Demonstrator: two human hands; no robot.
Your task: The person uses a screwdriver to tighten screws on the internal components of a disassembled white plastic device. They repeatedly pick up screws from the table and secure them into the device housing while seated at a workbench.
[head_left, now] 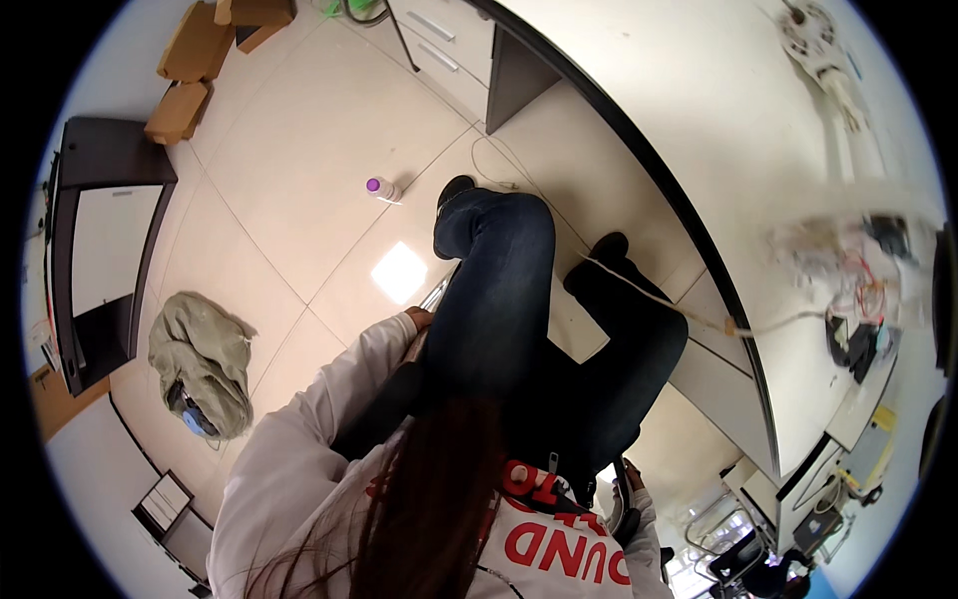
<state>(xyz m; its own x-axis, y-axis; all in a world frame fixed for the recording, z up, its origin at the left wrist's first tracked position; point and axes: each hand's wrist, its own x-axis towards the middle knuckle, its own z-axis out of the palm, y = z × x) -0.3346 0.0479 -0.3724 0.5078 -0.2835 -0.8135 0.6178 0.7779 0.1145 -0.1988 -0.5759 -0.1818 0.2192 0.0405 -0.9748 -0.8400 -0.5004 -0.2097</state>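
I sit on a chair with both arms hanging down at my sides. My left hand (419, 318) is beside my left thigh, low by a black chair armrest (374, 409) and a shiny metal part (436, 290). Most of its fingers are hidden, so its grip cannot be made out. On the other side, my right hand (633, 475) shows only as a small patch next to the dark right armrest (624, 499). Its fingers are hidden too. Ahead on the tiled floor, a white bottle with a purple cap (383, 190) lies near my left shoe (455, 190).
A white desk (689, 90) with a black edge curves along my right, bearing a blurred heap of wires and parts (858, 280). A thin cable (659, 298) crosses its edge. An olive cloth bundle (200, 359) lies on the left floor. Cardboard boxes (198, 45) stand far left.
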